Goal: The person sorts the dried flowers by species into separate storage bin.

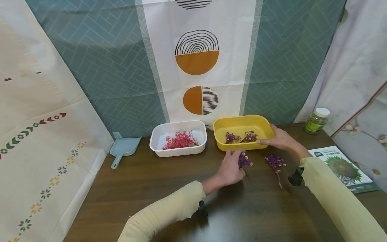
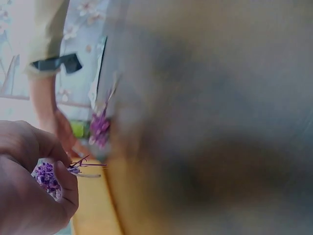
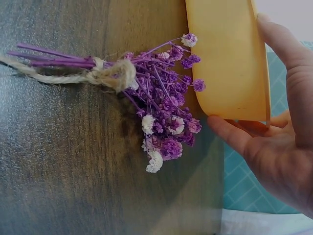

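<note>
In the head view my left hand (image 1: 231,169) is just in front of the yellow tub (image 1: 220,145). Between its thumb and fingers it pinches a small bunch of purple dried flowers (image 1: 244,160); the stems poke out past the fingertips in the left wrist view. My right hand (image 1: 282,137) grips the tub's right end, thumb at the rim and fingers along the outer wall. Two more purple bunches (image 1: 249,136) lie inside the tub. Another purple bunch (image 3: 164,98), tied with twine, rests on the table close to the tub and below my right hand.
A white tub (image 1: 155,148) holding pink dried flowers (image 1: 180,140) stands left of the yellow one. Further left lies a light blue dustpan (image 1: 125,147). At the right are a white-lidded jar (image 1: 316,121) and a packet with a sunflower picture (image 1: 344,168). Curtains hang behind the table.
</note>
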The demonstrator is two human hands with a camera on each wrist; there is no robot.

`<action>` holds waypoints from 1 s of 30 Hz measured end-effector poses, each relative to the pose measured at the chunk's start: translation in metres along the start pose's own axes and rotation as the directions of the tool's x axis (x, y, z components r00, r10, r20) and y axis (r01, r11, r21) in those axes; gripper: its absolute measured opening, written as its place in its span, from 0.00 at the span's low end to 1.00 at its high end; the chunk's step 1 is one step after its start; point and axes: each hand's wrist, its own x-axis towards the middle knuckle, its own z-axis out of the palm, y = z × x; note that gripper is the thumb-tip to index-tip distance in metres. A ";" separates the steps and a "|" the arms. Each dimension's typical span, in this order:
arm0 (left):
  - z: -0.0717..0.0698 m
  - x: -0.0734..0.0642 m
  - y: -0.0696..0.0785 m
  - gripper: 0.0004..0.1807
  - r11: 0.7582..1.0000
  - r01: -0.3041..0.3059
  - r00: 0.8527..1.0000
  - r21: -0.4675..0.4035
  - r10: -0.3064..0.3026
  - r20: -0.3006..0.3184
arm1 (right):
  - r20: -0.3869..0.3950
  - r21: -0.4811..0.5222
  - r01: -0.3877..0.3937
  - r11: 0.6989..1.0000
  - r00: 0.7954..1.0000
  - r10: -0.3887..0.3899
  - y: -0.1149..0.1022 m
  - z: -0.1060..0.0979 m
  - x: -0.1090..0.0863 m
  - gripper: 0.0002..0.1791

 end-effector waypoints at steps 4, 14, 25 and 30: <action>-0.014 0.019 0.001 0.40 0.998 -0.049 0.999 0.028 0.049 -0.016 | -0.007 -0.013 0.003 1.000 1.000 -0.003 0.002 0.000 0.000 0.57; -0.040 0.073 -0.002 0.39 0.990 -0.085 0.994 0.111 0.092 -0.059 | -0.015 -0.022 0.017 1.000 1.000 -0.017 0.000 -0.001 0.001 0.57; -0.048 0.121 -0.024 0.44 0.982 0.065 0.996 0.179 -0.051 -0.078 | -0.013 -0.003 0.000 1.000 1.000 0.000 0.003 0.000 0.004 0.61; -0.044 0.131 -0.030 0.45 0.971 0.127 0.990 0.202 -0.111 -0.088 | -0.012 0.009 0.002 1.000 1.000 -0.001 0.002 0.001 0.002 0.60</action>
